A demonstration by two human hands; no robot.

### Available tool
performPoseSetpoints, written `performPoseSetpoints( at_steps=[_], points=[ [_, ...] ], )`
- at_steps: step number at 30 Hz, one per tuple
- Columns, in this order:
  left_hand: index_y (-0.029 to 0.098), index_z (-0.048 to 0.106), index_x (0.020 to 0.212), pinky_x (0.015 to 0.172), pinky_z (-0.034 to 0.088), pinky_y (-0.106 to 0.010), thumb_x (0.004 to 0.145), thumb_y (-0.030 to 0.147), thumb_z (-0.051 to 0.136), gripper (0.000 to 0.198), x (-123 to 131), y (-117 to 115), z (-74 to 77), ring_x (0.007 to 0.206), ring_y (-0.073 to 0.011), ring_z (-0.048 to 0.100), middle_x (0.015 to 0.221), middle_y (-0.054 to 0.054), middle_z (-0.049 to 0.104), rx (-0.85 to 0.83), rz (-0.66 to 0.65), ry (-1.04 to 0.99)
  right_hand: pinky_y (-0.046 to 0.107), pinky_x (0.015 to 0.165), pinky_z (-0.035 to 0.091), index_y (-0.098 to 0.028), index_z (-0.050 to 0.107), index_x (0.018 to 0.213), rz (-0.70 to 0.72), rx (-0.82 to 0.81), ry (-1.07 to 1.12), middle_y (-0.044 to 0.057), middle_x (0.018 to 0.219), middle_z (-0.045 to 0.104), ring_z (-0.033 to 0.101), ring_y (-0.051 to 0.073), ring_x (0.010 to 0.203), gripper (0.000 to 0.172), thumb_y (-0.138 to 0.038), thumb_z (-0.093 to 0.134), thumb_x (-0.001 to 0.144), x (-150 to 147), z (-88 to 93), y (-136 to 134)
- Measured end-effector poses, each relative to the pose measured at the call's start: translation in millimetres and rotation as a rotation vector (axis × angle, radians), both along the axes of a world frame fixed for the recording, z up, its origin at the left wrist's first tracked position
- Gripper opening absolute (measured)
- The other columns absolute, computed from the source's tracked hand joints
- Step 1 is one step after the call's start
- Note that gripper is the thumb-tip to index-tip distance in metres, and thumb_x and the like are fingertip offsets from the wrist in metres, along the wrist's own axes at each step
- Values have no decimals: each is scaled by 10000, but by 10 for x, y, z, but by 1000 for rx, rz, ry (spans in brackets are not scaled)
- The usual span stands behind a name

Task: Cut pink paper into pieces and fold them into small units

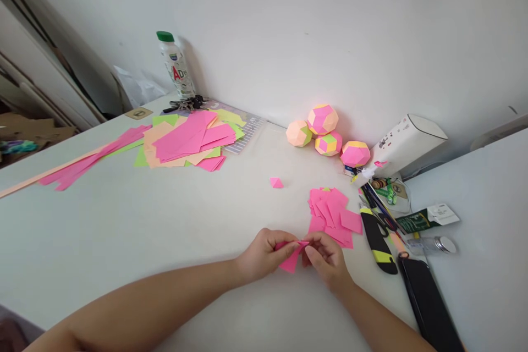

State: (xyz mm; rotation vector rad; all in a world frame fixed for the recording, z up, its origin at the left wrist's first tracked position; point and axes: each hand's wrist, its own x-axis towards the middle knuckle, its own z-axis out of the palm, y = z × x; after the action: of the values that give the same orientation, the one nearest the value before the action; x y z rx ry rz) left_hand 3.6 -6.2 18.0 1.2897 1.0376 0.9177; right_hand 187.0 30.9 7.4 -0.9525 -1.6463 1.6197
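Both hands pinch one small pink piece of paper (pixel 290 262) above the near part of the table. My left hand (pixel 266 256) grips its left side between thumb and fingers. At its upper right corner, my right hand (pixel 325 259) closes thumb and fingers on the paper, where an edge looks folded over. Just beyond the hands lies a loose pile of pink paper pieces (pixel 330 212). A small folded pink paper piece (pixel 276 182) sits apart on the table, farther back and left of that pile.
Several faceted paper balls (pixel 328 143) rest by the wall. Paper sheets (pixel 185 140) and strips (pixel 94 157) cover the back left, near keys (pixel 187 103) and a bottle (pixel 176 66). On the right are a yellow-black cutter (pixel 377 239), a black case (pixel 429 302), a jar (pixel 433 245) and a white box (pixel 406 143).
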Motion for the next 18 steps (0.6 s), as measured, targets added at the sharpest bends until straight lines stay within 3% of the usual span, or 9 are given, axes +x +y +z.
performPoseSetpoints(
  at_steps=[7, 18],
  points=[
    [133, 693, 802, 501, 318, -212, 917, 388, 429, 385, 24, -29, -72, 541, -93, 334, 568, 17, 429, 117, 0, 93, 215, 438, 385, -199, 595, 773, -18, -18, 1, -39, 569, 516, 459, 95, 471, 213, -403, 648, 805, -25, -8, 14],
    [179, 630, 713, 494, 252, -244, 959, 338, 340, 412, 29, -62, -168, 486, -104, 261, 511, 34, 337, 369, 12, 282, 212, 430, 381, -197, 614, 769, -9, -48, -1, -32, 581, 533, 459, 94, 478, 238, -428, 671, 780, -17, -25, 27]
  ],
)
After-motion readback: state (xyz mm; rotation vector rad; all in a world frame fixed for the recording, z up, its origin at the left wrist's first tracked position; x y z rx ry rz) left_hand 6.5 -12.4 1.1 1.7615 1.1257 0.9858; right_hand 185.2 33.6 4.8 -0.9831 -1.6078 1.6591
